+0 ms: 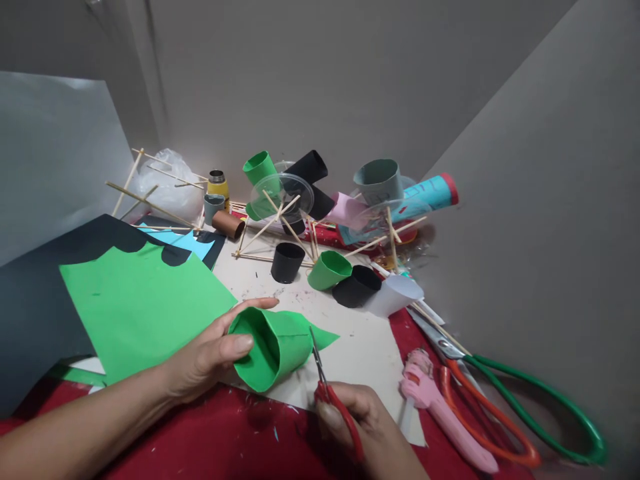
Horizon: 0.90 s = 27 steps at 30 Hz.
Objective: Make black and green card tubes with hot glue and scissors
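My left hand (215,350) grips a green paper tube (295,353) by its near rim, thumb inside the opening and fingers behind. A pointed flap of green paper (326,338) sticks out from the tube's far end. In my right hand (363,427) are small scissors (323,383) with red handles, fingers wrapped around the loops. Their blades meet the paper at the tube's far edge, where the flap begins. Left of the tube lies a green paper sheet (145,307) with curved cuts along its top edge.
Short black (288,263), green (330,270) and white (397,295) tubes stand behind the hands. Wooden-stick frames with clear plastic discs (283,199) rise farther back. At right lie a pink glue gun (445,413) and large scissors (443,343). Red cloth (200,440) covers the near table.
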Each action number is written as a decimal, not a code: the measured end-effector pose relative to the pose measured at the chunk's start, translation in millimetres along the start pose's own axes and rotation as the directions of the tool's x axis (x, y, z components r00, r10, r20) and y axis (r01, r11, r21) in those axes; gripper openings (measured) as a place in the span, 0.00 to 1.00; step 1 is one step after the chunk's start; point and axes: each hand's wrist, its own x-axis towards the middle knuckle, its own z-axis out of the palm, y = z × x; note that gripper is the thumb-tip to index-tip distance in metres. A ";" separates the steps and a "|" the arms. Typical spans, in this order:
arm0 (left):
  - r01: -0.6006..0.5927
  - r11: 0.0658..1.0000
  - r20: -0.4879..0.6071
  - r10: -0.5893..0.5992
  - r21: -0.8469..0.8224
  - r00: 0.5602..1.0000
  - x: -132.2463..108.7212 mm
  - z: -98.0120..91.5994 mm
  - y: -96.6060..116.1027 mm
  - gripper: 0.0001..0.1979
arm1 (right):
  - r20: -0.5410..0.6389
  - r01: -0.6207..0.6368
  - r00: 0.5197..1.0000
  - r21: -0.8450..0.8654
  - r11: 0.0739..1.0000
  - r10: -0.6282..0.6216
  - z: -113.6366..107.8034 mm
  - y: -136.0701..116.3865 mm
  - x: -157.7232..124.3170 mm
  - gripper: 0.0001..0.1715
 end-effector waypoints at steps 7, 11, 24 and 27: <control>0.004 1.000 -0.013 -0.004 -0.019 1.000 1.5 -2.5 -2.2 0.37 | -0.013 0.002 1.000 -0.020 1.000 -0.003 -0.9 -0.4 -1.6 0.36; 0.003 0.999 -0.017 -0.003 -0.038 1.000 2.8 -2.9 -2.5 0.36 | -0.059 0.014 0.998 -0.034 0.999 -0.016 0.9 -5.0 -2.4 0.36; 0.012 0.999 -0.023 -0.013 -0.040 1.000 4.6 -4.3 1.7 0.37 | -0.068 0.025 0.997 -0.036 0.999 -0.027 0.4 -2.8 -3.9 0.33; 0.003 1.000 -0.031 -0.003 -0.012 1.000 5.9 -4.8 5.0 0.39 | -0.051 0.026 0.998 -0.033 0.999 -0.028 -0.2 0.2 -2.8 0.33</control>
